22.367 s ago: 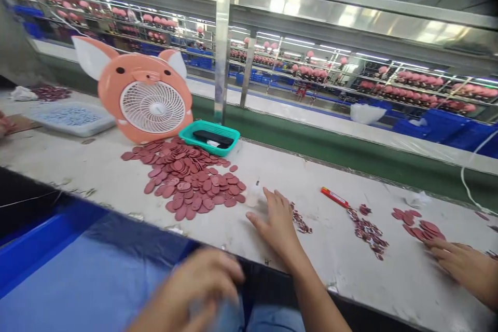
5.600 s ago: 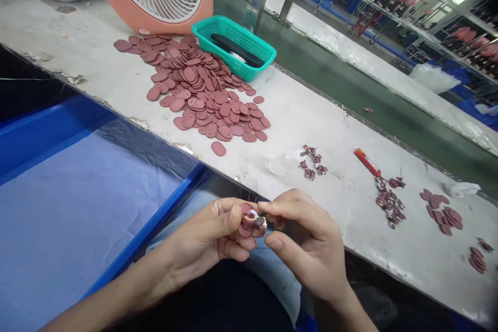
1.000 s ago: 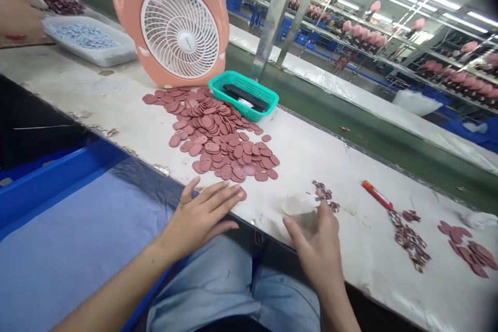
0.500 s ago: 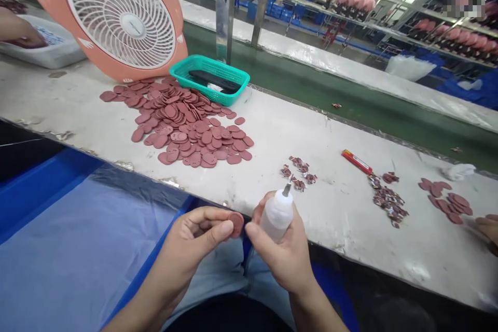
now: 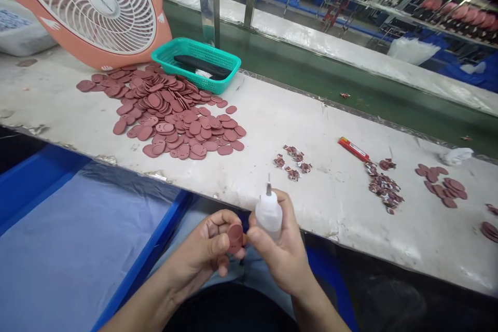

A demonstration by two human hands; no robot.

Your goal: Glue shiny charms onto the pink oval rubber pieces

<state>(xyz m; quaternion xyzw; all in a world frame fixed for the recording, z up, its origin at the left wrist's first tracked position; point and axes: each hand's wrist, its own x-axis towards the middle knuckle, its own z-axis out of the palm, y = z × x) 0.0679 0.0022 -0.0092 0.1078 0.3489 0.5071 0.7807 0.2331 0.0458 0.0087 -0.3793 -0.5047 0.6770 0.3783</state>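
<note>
Left hand (image 5: 198, 249) pinching maroon disc (image 5: 235, 237); right hand (image 5: 280, 259) gripping white squeeze bottle (image 5: 268, 215) beside it; disc pile (image 5: 163, 119), teal basket (image 5: 194, 83) beyond.

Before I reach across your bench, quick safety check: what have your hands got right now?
Left hand holding maroon oval disc. Right hand gripping white squeeze bottle, nozzle up. Disc pile on bench beyond, not between the hands.
</note>
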